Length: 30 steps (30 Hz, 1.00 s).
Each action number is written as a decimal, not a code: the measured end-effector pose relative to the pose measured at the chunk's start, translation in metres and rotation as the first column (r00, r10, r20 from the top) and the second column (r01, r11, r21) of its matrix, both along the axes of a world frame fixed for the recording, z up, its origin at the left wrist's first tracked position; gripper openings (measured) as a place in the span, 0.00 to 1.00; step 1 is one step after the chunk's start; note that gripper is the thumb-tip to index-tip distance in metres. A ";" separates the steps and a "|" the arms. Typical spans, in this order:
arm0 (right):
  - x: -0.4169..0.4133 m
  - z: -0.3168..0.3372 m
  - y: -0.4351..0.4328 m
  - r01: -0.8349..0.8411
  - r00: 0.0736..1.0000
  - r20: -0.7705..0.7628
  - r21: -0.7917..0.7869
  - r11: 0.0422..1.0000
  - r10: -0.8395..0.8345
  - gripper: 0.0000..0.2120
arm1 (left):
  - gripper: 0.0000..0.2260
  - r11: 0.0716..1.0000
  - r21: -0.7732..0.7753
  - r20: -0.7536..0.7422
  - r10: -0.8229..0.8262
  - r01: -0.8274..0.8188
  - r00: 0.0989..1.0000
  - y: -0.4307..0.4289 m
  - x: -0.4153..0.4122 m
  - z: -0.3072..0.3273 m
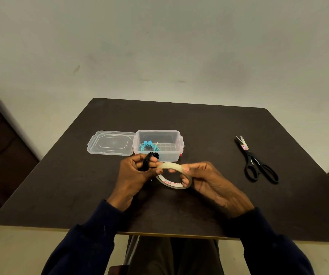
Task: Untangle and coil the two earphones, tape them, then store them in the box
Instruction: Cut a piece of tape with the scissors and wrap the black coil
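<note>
Head view: your left grip (133, 175) is curled round the coiled black earphone (147, 160), your right grip (209, 183) pinches the tape (172, 166), both above the bench (80, 185).

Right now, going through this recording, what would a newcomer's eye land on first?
The two hands at the middle of the table: the left hand holds a coiled black earphone, the right hand holds a tape roll, and the two meet. Just behind them an open box holds a coiled blue earphone, its lid lying to its left. Black scissors lie apart at the right.
</note>
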State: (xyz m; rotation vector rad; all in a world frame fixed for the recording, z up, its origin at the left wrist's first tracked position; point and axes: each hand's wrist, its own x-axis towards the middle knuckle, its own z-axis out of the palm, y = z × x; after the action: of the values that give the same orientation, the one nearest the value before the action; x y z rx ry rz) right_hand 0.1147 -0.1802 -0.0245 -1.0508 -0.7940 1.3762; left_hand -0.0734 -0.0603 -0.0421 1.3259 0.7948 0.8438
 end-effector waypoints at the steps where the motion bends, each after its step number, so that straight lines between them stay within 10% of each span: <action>1: 0.000 0.000 0.000 0.004 1.000 -0.009 -0.002 1.000 -0.004 0.14 | 0.17 1.000 -0.002 0.002 -0.001 0.001 1.000 0.000 0.000 0.000; 16: -0.007 0.025 0.019 0.012 0.895 0.445 -0.042 0.999 0.008 0.14 | 0.15 0.972 0.233 0.049 -0.053 0.040 0.997 -0.014 0.006 0.026; 30: -0.001 0.001 0.011 0.060 0.996 0.069 -0.069 0.996 -0.056 0.11 | 0.17 0.993 0.109 0.081 0.035 -0.044 0.996 -0.004 -0.001 0.019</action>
State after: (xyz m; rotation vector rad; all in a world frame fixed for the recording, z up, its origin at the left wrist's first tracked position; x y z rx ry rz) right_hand 0.1137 -0.1691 -0.0232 -1.1720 -0.7620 1.3339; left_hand -0.0742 -0.0642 -0.0235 1.3695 0.7229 0.9775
